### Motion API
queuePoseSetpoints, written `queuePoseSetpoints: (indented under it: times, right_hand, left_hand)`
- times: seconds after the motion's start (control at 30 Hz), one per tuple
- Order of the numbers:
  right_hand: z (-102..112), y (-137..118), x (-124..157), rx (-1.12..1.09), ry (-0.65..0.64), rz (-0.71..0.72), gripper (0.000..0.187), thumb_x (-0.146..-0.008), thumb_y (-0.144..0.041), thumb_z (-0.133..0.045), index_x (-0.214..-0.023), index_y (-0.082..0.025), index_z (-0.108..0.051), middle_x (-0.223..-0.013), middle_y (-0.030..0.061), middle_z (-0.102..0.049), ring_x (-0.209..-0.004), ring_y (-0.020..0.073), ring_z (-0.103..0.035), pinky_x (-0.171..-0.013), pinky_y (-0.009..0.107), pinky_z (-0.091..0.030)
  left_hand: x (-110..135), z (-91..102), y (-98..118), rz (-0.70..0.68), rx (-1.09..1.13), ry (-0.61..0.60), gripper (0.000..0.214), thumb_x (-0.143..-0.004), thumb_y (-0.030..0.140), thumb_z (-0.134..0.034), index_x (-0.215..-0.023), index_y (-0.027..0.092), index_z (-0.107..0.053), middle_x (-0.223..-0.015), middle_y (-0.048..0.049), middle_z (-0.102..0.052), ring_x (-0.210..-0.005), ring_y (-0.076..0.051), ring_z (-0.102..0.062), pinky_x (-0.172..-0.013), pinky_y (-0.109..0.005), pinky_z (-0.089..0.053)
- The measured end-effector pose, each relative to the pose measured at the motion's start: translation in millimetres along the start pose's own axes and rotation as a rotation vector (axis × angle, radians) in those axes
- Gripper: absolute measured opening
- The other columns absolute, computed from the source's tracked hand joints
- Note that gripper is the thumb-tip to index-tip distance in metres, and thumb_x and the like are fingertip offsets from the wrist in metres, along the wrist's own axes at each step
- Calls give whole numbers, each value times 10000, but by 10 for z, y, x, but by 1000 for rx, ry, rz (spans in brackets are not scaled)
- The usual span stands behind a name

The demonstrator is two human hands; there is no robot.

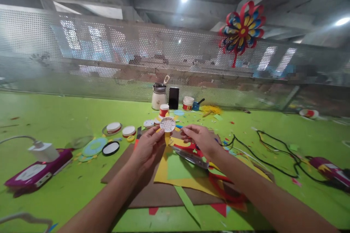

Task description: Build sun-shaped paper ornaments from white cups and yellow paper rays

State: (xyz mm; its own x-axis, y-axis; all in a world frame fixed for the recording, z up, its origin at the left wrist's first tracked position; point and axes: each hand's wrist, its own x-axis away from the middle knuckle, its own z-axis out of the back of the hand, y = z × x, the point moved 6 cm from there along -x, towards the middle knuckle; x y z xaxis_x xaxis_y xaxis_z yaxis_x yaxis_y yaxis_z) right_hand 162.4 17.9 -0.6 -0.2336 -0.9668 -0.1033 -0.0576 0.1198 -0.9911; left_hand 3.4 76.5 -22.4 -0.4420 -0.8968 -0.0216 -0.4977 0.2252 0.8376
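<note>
A white round disc (167, 124) with drawn lines and yellow paper petals at its edge is pinched in my left hand (150, 142), raised above the table. My right hand (201, 139) is closed just right of the disc, and a slim blue piece (179, 126) shows at its fingertips. Whether that piece touches the disc I cannot tell. Below my right hand lie scissors (191, 158) with red handles, partly hidden by the forearm. Under them are a green paper sheet (179, 169) and a yellow sheet (161, 174) on a brown cardboard (147, 194).
On the left stand a purple power strip (32, 173) with a white charger, light-blue paper rings (95, 146) and round lids (129, 131). A bottle (159, 96), a phone (174, 98) and glue tubs line the back. Black cords (276, 145) lie right; a paper flower (242, 31) hangs above.
</note>
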Motion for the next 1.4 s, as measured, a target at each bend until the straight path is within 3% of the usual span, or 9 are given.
queuePoseSetpoints:
  times: [0.13, 0.37, 0.47, 0.63, 0.77, 1.03, 1.2, 1.4]
  right_hand:
    - [-37, -16, -31, 49, -15, 11, 325, -656, -460, -754, -768, -161, -691, -717, 11, -650, -708, 139, -585, -682, 282, -459]
    - [121, 90, 207, 92, -25, -28, 335, -679, -472, -747, -817, -170, -702, -794, 27, -665, -760, 165, -592, -685, 300, -471]
    - [147, 117, 171, 45, -8, -83, 346, -658, -480, -771, -801, -171, -709, -803, 39, -674, -756, 167, -601, -670, 293, -473]
    - [8, 123, -44, -23, -8, -183, 350, -667, -496, -770, -743, -161, -706, -744, 61, -677, -663, 150, -592, -575, 269, -457]
    - [-142, 144, -32, -125, -84, -241, 336, -663, -473, -788, -769, -163, -715, -811, 80, -704, -645, 141, -587, -562, 265, -468]
    - [-139, 209, 74, -257, -142, -210, 318, -674, -412, -797, -838, -157, -700, -850, 43, -689, -695, 119, -599, -618, 249, -495]
    - [-77, 214, 78, -247, -147, -156, 291, -668, -376, -809, -835, -162, -703, -862, 31, -670, -714, 106, -586, -648, 235, -497]
    - [14, 233, 88, -236, -125, -140, 311, -640, -368, -828, -823, -151, -701, -883, 54, -674, -768, 133, -600, -637, 233, -499]
  left_hand:
    - [-19, 33, -27, 12, -9, 1, 207, -719, 156, -750, -915, 134, -687, -884, -69, -731, -753, -136, -665, -707, -224, -532]
    - [-62, 135, 13, 4, 27, 43, 92, -746, 209, -734, -813, 171, -683, -728, -32, -704, -670, -131, -635, -685, -251, -541]
    - [-64, 150, 8, 16, 35, 46, 87, -754, 191, -725, -825, 183, -675, -747, -31, -705, -684, -133, -639, -686, -255, -548]
    - [-32, 44, -51, 58, 49, -41, 137, -760, 174, -711, -889, 137, -683, -922, -101, -721, -796, -163, -668, -788, -286, -549]
    - [29, -59, -74, 102, 37, -114, 149, -770, 165, -702, -914, 128, -695, -970, -122, -721, -818, -173, -671, -787, -277, -544]
    - [49, -65, -97, 147, -4, -147, 190, -819, 265, -657, -922, 116, -713, -924, -125, -723, -789, -168, -666, -721, -260, -529]
    - [49, -45, -98, 125, -63, -120, 110, -758, 203, -732, -843, 135, -722, -851, -67, -715, -736, -111, -634, -677, -194, -486]
    - [62, -87, -107, 134, -149, -159, 164, -741, 204, -751, -886, 130, -734, -838, -73, -701, -738, -133, -620, -703, -239, -489]
